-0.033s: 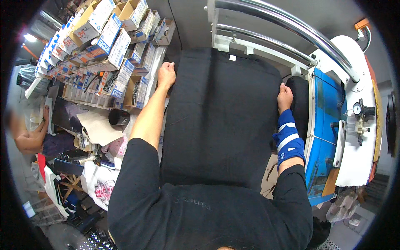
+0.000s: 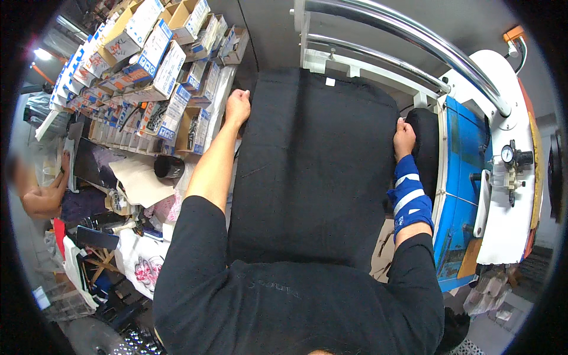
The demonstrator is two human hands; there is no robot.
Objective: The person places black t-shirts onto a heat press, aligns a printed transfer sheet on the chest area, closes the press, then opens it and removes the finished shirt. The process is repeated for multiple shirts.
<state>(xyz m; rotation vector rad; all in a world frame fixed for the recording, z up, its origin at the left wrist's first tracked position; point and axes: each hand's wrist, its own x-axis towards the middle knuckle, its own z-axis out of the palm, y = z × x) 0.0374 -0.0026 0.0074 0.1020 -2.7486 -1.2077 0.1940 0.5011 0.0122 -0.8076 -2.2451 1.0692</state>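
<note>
A large piece of black fabric [image 2: 313,171] with a small white tag at its far edge lies spread in front of me. My left hand [image 2: 238,106] grips the fabric's left edge near its upper corner, fingers curled. At the upper right edge, my right hand [image 2: 404,137] has its fingers closed on the same fabric, thumb on top; a blue-and-white striped sleeve covers that forearm. A dark padded roll [image 2: 425,151] lies just beyond my right hand.
A machine with steel bars [image 2: 408,35], a blue body [image 2: 458,154] and a gauge [image 2: 507,154] stands right. Stacked cardboard boxes [image 2: 136,77] fill the upper left. Cream cloth [image 2: 139,177] and clutter lie left; another person [image 2: 44,198] works at the far left.
My left hand has shifted very slightly right along with the fabric edge. My right hand stays in place.
</note>
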